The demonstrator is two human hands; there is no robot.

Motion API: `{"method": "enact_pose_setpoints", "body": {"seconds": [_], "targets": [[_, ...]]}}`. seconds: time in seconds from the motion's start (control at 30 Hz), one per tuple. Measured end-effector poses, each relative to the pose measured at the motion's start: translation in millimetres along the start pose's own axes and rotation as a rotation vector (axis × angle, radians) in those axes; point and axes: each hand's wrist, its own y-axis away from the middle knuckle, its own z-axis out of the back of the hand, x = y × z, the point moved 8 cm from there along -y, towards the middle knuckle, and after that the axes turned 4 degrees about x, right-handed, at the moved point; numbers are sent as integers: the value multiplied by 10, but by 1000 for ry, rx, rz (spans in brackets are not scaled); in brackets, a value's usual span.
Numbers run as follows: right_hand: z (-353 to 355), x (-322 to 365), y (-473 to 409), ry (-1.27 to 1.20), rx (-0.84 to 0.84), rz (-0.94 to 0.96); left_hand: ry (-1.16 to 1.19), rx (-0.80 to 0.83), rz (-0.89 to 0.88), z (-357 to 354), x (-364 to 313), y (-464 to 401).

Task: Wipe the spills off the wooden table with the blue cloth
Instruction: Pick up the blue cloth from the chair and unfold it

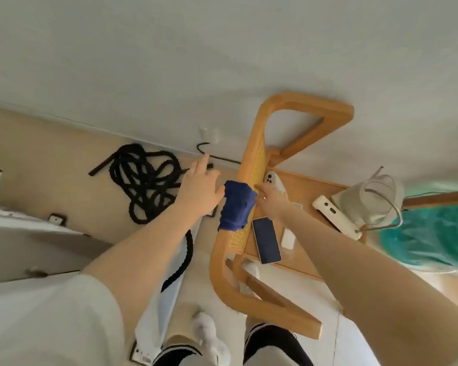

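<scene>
cloth handling: blue cloth [236, 206] is reading as light, soft and limp. It is sagging over a rail, so it will bunch and fold under any grip. Not fragile, not slippery. Best hold, I'd judge: gather a full handful at the top fold, where it is draping over the rail, and lift straight off.
cloth look: deep blue, crumpled, matte, towel-like texture, hanging in loose folds with a ragged lower edge.
cloth place: draped over the woven-cane top rail of the wooden chair [251, 165], about midway along that rail.
left hand [200, 184]: reaching in on the cloth's left, fingers straight and spread, holding nothing. The thumb tip is just beside the cloth's upper edge, possibly touching; blur is making that hard to call.
right hand [271, 198]: coming in on the cloth's right, knuckles against its edge. The fingers are hidden behind cloth and rail, so I cannot tell whether it is gripping yet.
wooden table [306, 191]: sitting just right of the chair rail, carrying a dark phone [266, 240] nearest the cloth and a white phone [275, 180] further back.
spills: none I can pick out on the table at this resolution.
floor left of chair: coiled black rope [146, 180].
</scene>
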Motion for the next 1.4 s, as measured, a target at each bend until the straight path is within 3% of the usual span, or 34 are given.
{"method": "enact_pose_setpoints", "body": {"seconds": [0.07,0.17,0.27,0.47,0.6,0.67,0.8,0.93,1.2,1.3,1.4], "targets": [[-101,87,-84,-68,32,54,5,8,17,-57,4,-52],[-205,16,-256,-109,-47,21,25,30,47,-184,2,-129],[-136,3,-307,-56,-64,38,103,47,54,-208,-32,-165],[290,328,332,-283,96,333,41,237,-276,-35,-632,-61],[610,291,984,-388,174,293,187,389,-403,122,-1078,215],[647,173,1350,-304,184,238,164,454,-416,117,-1215,365],[723,-397,2064,159,-65,26,64,423,-548,-2,-1661,632],[856,-1053,2940,218,-313,-238,44,569,-629,-278,-2337,1041],[1009,-2419,4529,-509,-842,-431,561,772,-519,-798,-3929,1819],[1132,-2781,4892,-845,-968,-328,852,873,-410,-1055,-4590,2099],[1343,-2996,5187,-1016,-943,-139,1087,1029,-323,-1221,-5294,2439]]}}
